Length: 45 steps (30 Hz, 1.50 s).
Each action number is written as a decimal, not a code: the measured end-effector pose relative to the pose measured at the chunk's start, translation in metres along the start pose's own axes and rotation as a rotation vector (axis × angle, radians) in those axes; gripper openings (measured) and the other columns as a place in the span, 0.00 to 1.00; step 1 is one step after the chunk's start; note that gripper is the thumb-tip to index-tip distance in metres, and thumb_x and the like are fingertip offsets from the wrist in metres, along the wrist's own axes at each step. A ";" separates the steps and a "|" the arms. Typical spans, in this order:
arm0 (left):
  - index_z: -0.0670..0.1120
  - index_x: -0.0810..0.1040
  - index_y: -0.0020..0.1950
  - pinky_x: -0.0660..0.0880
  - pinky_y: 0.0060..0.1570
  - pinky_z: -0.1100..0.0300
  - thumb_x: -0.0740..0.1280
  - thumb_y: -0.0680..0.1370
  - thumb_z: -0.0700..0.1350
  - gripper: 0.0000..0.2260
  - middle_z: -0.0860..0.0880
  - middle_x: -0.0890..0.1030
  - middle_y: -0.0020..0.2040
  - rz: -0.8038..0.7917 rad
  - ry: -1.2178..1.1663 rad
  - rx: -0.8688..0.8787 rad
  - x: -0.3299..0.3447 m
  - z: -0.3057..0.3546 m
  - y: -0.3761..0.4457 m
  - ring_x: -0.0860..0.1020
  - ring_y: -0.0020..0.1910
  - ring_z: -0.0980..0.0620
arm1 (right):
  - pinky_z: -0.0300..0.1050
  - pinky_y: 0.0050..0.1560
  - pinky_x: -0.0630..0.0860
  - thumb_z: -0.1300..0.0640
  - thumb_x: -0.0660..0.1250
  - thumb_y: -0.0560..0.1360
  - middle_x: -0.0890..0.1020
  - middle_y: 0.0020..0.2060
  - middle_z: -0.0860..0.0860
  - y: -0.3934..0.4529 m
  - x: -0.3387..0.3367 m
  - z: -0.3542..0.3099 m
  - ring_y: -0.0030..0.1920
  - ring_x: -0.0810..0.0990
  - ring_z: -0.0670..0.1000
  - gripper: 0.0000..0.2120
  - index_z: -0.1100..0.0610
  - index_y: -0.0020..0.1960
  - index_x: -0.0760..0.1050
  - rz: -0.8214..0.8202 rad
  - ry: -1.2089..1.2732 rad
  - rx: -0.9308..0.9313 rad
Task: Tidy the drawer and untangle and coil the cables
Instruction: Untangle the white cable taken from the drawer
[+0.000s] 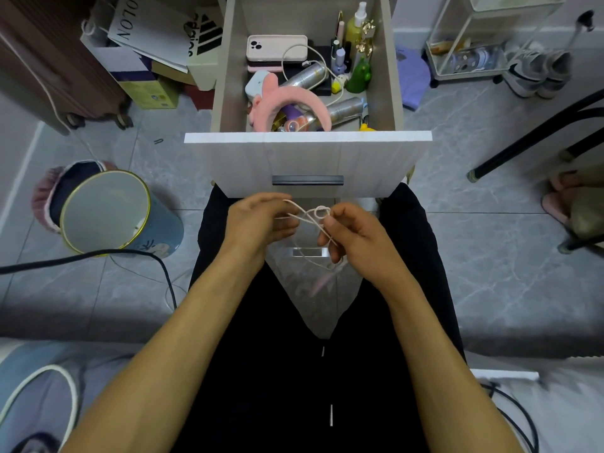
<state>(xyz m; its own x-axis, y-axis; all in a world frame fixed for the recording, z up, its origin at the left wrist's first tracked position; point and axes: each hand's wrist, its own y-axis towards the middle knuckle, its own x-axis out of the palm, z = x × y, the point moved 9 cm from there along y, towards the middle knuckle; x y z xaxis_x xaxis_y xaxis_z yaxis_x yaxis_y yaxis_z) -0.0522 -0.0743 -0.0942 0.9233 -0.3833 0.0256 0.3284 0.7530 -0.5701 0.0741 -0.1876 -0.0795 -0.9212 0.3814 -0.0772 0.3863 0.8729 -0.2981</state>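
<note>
Sitting right in front of the open drawer, working a thin pale cable in the lap area, just below the drawer's front panel. Left hand curled around 1 end of the strands, fingers pinching them from the left side. Right hand pinching too, thumb and forefinger right beside a small knot loop at the top of the tangle. So both hands closed on the same cable, close together, neither one wide. Strands running roughly left to right between the 2 hands, crossing once in the middle, then a slack loop trailing down under the right hand toward the knees. Knot sitting clearly nearer the right hand, practically touching its fingertips, so probably the right does the picking while the left just keeps tension. Hard to tell how tight that loop is from here. Worth mentioning a 2nd white cable up inside the drawer, draped over a phone and a silver can, well apart from the hands and not coiled yet. Plenty of clutter in there too, like a pink headband. Early days on this job, looks like.
</note>
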 end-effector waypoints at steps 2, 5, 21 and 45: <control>0.44 0.82 0.51 0.79 0.38 0.59 0.70 0.74 0.35 0.08 0.45 0.85 0.41 0.005 0.116 0.036 -0.001 -0.003 0.004 0.84 0.39 0.47 | 0.41 0.34 0.74 0.60 0.60 0.82 0.81 0.35 0.54 0.001 0.002 0.000 0.29 0.75 0.50 0.07 0.62 0.49 0.73 -0.003 0.004 -0.009; 0.51 0.83 0.55 0.75 0.46 0.69 0.69 0.76 0.37 0.12 0.55 0.83 0.47 -0.113 0.732 0.538 0.019 0.026 -0.009 0.81 0.44 0.59 | 0.40 0.33 0.74 0.60 0.59 0.82 0.81 0.36 0.56 0.000 -0.001 0.001 0.29 0.74 0.50 0.07 0.61 0.48 0.73 0.007 0.036 -0.012; 0.42 0.82 0.48 0.79 0.51 0.54 0.63 0.79 0.42 0.09 0.46 0.86 0.47 -0.207 0.111 -0.049 0.018 -0.017 -0.004 0.84 0.50 0.49 | 0.47 0.38 0.75 0.59 0.60 0.82 0.82 0.37 0.56 0.001 -0.012 0.008 0.32 0.75 0.52 0.07 0.61 0.51 0.74 0.036 0.033 0.026; 0.45 0.82 0.46 0.65 0.27 0.67 0.66 0.80 0.47 0.07 0.48 0.79 0.33 -0.276 0.328 0.250 0.016 0.015 -0.009 0.67 0.25 0.57 | 0.47 0.40 0.83 0.53 0.69 0.76 0.84 0.37 0.54 -0.003 -0.025 0.002 0.35 0.82 0.53 0.11 0.61 0.45 0.78 0.211 0.031 0.021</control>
<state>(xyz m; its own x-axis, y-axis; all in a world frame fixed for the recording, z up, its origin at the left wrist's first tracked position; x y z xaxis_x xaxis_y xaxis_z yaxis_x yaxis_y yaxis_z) -0.0379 -0.0796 -0.0766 0.6967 -0.7045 -0.1350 0.6267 0.6894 -0.3632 0.0955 -0.2004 -0.0784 -0.8180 0.5645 -0.1107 0.5691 0.7661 -0.2985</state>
